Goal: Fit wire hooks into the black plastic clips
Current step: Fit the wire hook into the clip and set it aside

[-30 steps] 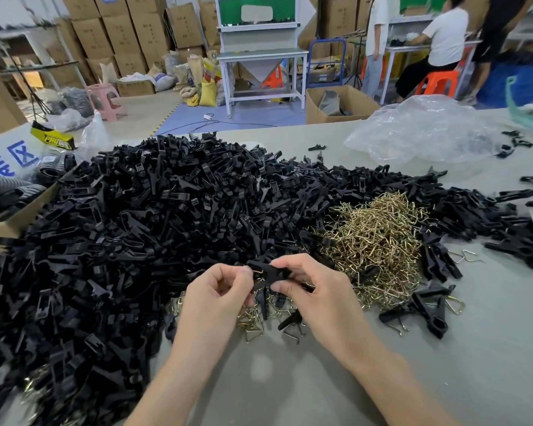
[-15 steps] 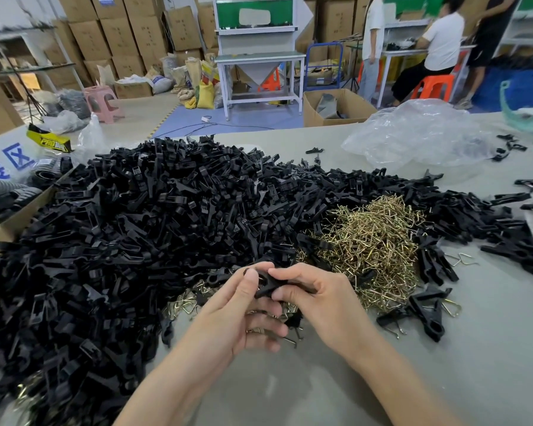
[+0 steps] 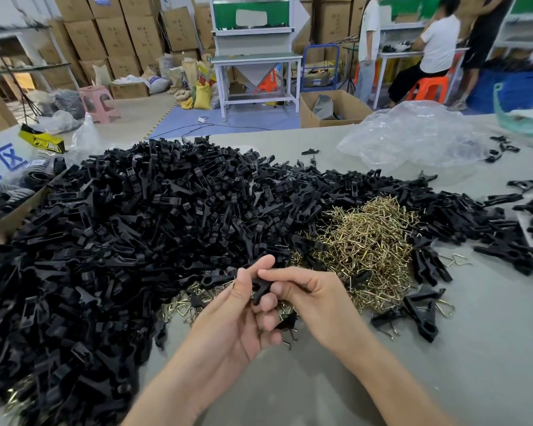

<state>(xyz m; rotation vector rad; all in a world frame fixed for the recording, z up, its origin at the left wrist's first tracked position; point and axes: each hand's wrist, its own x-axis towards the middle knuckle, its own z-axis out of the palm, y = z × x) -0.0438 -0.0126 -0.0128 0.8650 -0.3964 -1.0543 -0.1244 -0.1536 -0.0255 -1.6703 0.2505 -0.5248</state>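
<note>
A large heap of black plastic clips (image 3: 136,229) covers the left and middle of the grey table (image 3: 443,373). To its right lies a pile of brass-coloured wire hooks (image 3: 363,241). Both hands meet just in front of the heap around one black clip (image 3: 260,289). My left hand (image 3: 243,315) is turned palm up, its thumb and fingers curled round the clip. My right hand (image 3: 314,296) pinches the same clip from the right. Whether a wire hook sits in it is hidden by the fingers.
Clips with wire hooks fitted (image 3: 419,315) lie right of my hands. A crumpled clear plastic bag (image 3: 413,136) rests at the back right, a cardboard box edge (image 3: 10,216) at the left. People work at benches beyond the table.
My left hand has turned palm up and closed round the clip, which was held between both hands' fingertips a second ago. Both hands stay at the same spot.
</note>
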